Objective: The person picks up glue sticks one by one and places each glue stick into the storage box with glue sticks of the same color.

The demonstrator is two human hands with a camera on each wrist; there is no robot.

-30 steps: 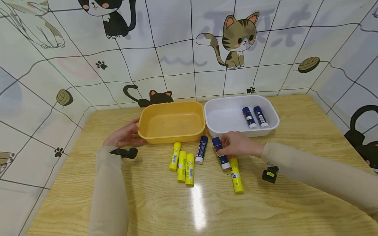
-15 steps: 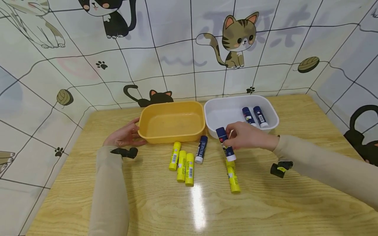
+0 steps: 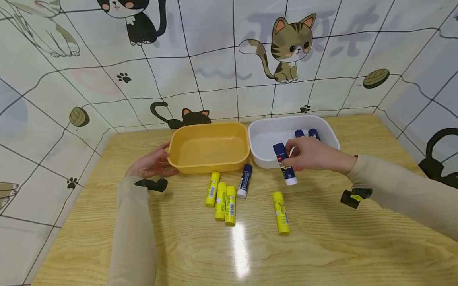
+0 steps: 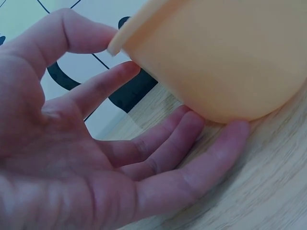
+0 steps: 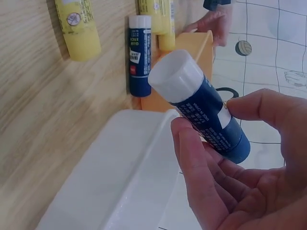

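Note:
My right hand (image 3: pixel 311 154) pinches a navy glue stick (image 3: pixel 285 163) with a white end, tilted over the front rim of the white basin (image 3: pixel 262 159). In the right wrist view, thumb and fingers hold the navy glue stick (image 5: pixel 206 108) around its middle. My left hand (image 3: pixel 152 162) rests against the left end of the yellow basin (image 3: pixel 207 167). In the left wrist view, its thumb touches the rim and the other fingertips lie along the wall of the yellow basin (image 4: pixel 216 57). Two navy glue sticks (image 3: pixel 313 134) lie inside the white basin, partly hidden by the right hand.
Three yellow glue sticks (image 3: pixel 221 201) lie together before the yellow basin. Beside them is a navy glue stick (image 3: pixel 245 181); another yellow glue stick (image 3: pixel 281 213) lies to the right. A cat-patterned sheet (image 3: pixel 214 87) rises behind the wooden table (image 3: pixel 179 246).
My right hand has lifted the navy glue stick off the table and carried it up and right to the white basin's front rim. The left hand has stayed at the yellow basin.

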